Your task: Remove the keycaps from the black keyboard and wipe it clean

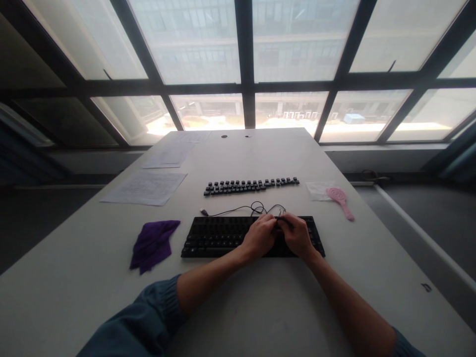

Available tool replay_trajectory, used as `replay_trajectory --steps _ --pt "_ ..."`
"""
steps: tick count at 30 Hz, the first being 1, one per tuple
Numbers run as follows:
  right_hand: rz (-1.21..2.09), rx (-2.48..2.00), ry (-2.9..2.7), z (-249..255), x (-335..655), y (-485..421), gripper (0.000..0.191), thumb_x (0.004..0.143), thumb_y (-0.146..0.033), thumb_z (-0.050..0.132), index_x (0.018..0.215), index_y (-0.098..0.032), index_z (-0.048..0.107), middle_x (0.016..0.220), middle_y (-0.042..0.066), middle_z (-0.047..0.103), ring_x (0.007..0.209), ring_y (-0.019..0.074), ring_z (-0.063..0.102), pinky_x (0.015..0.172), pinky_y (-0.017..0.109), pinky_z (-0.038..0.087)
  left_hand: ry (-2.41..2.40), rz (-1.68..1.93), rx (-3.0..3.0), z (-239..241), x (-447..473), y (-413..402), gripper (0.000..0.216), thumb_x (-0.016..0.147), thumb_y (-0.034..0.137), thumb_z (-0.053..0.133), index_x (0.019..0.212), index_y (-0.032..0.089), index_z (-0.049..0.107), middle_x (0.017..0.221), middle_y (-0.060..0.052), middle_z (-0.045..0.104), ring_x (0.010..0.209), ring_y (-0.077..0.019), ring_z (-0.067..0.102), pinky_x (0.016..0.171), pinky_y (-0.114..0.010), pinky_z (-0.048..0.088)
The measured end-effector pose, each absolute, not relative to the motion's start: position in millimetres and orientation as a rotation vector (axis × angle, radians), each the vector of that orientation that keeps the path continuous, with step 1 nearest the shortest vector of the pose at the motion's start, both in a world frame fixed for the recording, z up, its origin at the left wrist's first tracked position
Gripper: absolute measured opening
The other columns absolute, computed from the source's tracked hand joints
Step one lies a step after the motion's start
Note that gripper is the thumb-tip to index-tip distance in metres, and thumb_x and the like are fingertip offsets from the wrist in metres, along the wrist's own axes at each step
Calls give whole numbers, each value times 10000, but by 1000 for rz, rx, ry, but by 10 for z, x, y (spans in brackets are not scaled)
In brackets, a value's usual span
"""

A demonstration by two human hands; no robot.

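Blue sleeves (148, 317) nearest me, pushed up toward the elbows, bare forearms angled inward over a white table (238, 307). Left hand (261, 233) and right hand (296, 233) meet over the right half of a black keyboard (215, 238), close to its far edge. Fingers of both curled, tips drawn almost together. Some small dark thing (281, 219) shows between them; keycap or bit of cable, I can't tell, nor how firmly either hand has hold of it.

Keyboard lies flat, long side toward the person, its middle partly covered by the left hand and wrist. Upper rows too dark to read from here. Thin black cable (234, 210) runs along the far side, looped just left of the hands, its plug (204, 212) lying at the left end.

Beyond the cable: loose black keycaps (241, 187) set out in rows, more rows on the left, fewer on the right.

Left of the keyboard, apart from it, a crumpled purple cloth (153, 245). Farther off on that side, printed sheets (145, 188). Right side: pink hairbrush (338, 197), its head over the edge of a clear bag (317, 191). Tall dark-framed windows (290, 39) behind, bright outside.
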State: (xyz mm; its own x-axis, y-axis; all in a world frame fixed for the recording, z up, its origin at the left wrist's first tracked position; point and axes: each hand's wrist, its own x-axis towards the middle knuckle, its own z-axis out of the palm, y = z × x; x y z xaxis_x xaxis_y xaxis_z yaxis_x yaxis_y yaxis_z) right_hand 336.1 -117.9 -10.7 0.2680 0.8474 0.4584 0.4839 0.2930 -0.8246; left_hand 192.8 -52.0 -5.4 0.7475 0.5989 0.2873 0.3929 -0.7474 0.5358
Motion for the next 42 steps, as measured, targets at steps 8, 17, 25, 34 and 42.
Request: replay_trajectory --steps 8,17,25,34,42 --pt "329 -1410 -1296 -71 3345 -1176 234 925 -314 532 728 -207 597 665 14 604 618 180 532 615 295 413 699 662 2420 7 1928 -526 82 893 147 571 946 202 601 1010 -55 614 1010 -217 560 920 -336 463" --pt "350 -1513 -1107 -88 3377 -1160 318 943 -382 531 676 -210 529 566 -11 549 528 158 494 541 279 382 687 704 2419 -3 1921 -529 310 855 129 667 1127 227 557 1031 -34 628 1002 -212 569 912 -344 468" --pt "380 -1499 -1046 -91 3389 -1123 328 932 -427 544 685 -211 550 561 2 574 529 172 515 521 278 390 688 667 2539 56 1939 -552 257 834 81 640 1042 230 634 1099 -60 614 1074 -241 534 972 -399 460" --pt "459 -1464 -951 -105 3401 -1097 325 922 -450 559 712 -203 582 576 17 616 497 168 538 493 266 400 776 809 2359 364 2013 31 290 818 141 692 1099 207 662 950 -24 688 795 -163 616 776 -299 513" --pt "499 -1435 -940 -114 3403 -1089 322 921 -435 561 696 -204 569 572 12 605 467 154 526 463 259 388 997 621 2731 302 2509 893 124 754 193 786 875 203 766 1000 -75 672 973 -260 571 916 -398 464"
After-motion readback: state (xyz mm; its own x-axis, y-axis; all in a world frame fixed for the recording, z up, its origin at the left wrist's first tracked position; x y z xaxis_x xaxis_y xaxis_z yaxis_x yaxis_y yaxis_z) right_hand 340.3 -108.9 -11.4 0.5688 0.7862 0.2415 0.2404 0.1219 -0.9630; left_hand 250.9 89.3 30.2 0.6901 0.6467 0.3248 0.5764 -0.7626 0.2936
